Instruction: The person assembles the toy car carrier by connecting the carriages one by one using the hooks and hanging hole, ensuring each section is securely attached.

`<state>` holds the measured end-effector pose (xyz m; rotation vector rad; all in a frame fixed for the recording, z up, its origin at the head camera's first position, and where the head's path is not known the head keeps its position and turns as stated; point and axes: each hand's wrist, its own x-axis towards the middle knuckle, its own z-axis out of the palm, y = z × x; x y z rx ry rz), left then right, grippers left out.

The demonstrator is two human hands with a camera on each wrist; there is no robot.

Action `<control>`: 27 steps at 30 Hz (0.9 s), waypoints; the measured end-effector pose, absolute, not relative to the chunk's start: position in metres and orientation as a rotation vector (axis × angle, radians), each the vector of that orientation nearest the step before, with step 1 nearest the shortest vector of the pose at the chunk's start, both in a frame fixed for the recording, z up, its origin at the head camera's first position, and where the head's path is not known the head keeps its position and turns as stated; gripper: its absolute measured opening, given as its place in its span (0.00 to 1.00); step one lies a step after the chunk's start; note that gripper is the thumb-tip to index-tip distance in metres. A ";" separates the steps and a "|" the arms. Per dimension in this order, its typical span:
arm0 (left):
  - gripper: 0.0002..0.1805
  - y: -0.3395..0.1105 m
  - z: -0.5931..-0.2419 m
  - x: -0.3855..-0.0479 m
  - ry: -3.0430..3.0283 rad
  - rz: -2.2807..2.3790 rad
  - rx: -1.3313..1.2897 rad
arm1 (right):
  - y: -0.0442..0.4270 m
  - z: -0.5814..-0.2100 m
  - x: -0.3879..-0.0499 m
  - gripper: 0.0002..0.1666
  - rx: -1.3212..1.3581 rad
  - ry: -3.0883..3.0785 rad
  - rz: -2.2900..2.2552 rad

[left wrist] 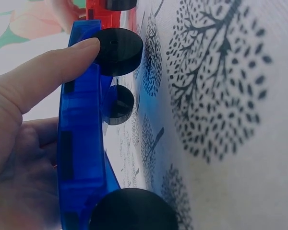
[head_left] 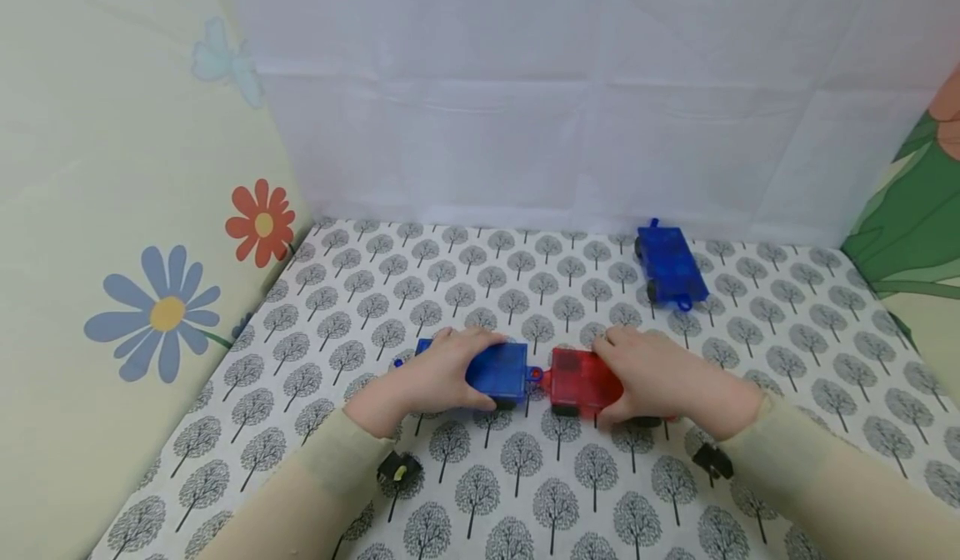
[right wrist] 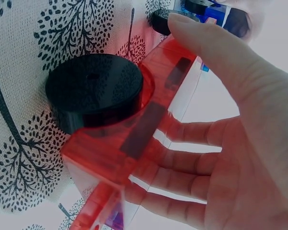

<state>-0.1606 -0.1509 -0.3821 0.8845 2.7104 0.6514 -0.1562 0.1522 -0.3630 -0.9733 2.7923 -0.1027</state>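
Now, on the tree-print cloth [head_left: 600,510], a blue wagon [head_left: 504,370] is being gripped by the left hand [head_left: 438,372], a red wagon [head_left: 577,377] by the right hand [head_left: 651,372], couplings [head_left: 536,374] meeting, each wagon being straddled by half-spread fingers [right wrist: 197,132].

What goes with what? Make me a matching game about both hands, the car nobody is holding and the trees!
1. Left hand
2. Right hand
3. Lone car
4. Trees

A. Blue, near the white sheet
B. Printed on the cloth
C. Holds the red car
D. Holds a blue car

Pairs: 1-D; 2-C; 3-A; 4-B
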 end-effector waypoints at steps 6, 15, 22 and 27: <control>0.50 -0.150 -0.384 -0.161 2.715 0.626 0.875 | 0.153 -0.364 -0.156 0.53 -0.986 2.798 -0.108; 0.51 -0.149 -0.383 -0.160 2.720 0.587 0.838 | 0.155 -0.369 -0.156 0.54 -1.003 2.812 -0.110; 0.50 -0.149 -0.382 -0.159 2.731 0.567 0.835 | 0.167 -0.371 -0.156 0.56 -0.952 2.815 -0.233; 0.51 -0.150 -0.379 -0.158 2.742 0.555 0.826 | 0.186 -0.370 -0.153 0.56 -0.870 2.806 -0.306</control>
